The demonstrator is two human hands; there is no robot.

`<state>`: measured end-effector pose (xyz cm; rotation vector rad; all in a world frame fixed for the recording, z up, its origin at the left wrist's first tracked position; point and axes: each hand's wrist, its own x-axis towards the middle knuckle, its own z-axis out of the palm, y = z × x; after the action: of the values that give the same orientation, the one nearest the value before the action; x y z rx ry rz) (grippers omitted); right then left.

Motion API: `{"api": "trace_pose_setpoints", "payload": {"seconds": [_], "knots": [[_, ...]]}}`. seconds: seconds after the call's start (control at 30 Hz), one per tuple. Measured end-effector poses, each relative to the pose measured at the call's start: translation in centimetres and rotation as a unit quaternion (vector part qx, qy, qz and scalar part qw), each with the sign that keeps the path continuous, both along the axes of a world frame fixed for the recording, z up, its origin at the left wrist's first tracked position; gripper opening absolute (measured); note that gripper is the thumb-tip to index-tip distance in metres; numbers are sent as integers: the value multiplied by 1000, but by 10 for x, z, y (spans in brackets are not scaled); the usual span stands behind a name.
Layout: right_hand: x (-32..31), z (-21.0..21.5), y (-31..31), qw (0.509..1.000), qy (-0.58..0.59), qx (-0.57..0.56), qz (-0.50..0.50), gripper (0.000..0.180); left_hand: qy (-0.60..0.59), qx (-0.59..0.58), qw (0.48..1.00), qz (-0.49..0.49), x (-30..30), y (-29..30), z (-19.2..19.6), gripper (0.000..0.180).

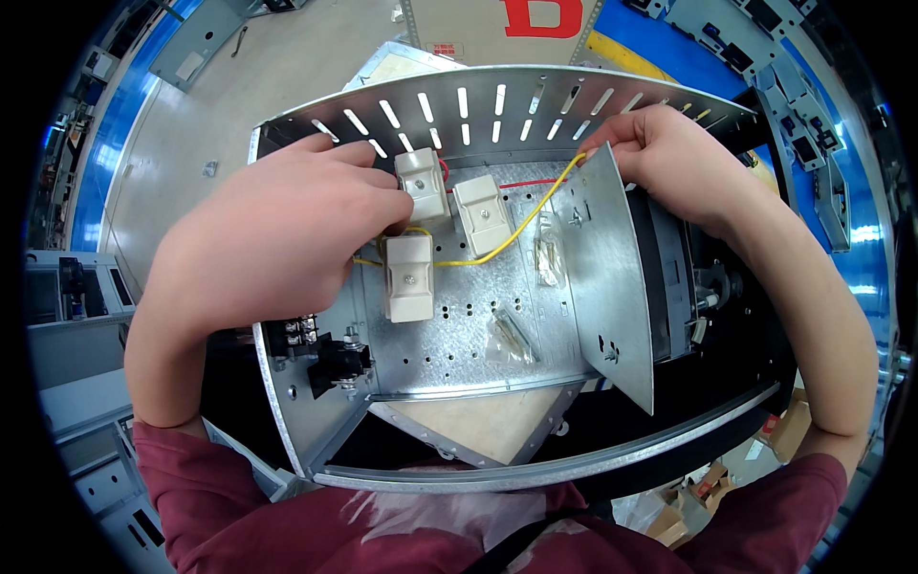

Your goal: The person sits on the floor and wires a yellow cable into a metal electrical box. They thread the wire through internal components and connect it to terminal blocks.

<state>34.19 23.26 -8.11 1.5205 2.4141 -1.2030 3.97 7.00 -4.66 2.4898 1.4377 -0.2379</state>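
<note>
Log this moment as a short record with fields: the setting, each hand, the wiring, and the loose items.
setting: open sheet-metal chassis with a slotted rear wall, seen from above
left hand: left hand rests on the white ceramic blocks, fingers at the rearmost one
right hand: right hand pinches the yellow wire at the top of the upright metal divider
wiring: yellow wire runs from the blocks to the right hand; a red wire lies behind
loose items: small clear bags on the base plate
</note>
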Motion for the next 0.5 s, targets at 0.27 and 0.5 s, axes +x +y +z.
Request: {"api": "trace_pose_setpoints", "payload": {"seconds": [0.27, 0.5], "knots": [[5, 7, 6, 997, 19, -78, 2, 35, 45, -28, 999, 11, -1, 2, 2, 22], [6, 2, 6, 988, 72, -120, -64, 41, 44, -26, 999, 3, -3, 1, 1, 21]]}}
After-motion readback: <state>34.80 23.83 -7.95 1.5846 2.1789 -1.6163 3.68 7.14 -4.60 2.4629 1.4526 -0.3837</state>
